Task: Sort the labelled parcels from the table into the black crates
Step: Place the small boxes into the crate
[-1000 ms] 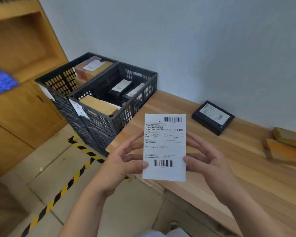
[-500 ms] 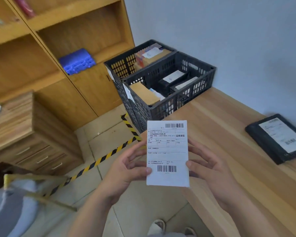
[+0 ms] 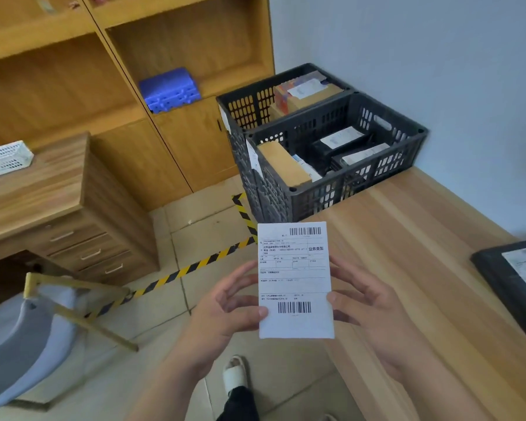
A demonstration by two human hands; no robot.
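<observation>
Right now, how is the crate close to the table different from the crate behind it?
The near crate holds two black parcels with white labels and a brown box; the far crate holds brown boxes, one with a colourful side. The near crate stands against the table; the far crate stands beside the wooden cabinet. Both are black, slotted and open-topped.

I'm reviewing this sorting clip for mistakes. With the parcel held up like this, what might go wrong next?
1. The white-labelled parcel is pinched only at its side edges by the left hand and right hand, over the floor past the table edge; a slip would likely drop it.
2. The near crate already holds several parcels, so a toss may land it on the rim.
3. The two black crates touch; it may go into the far crate by mistake.
</observation>
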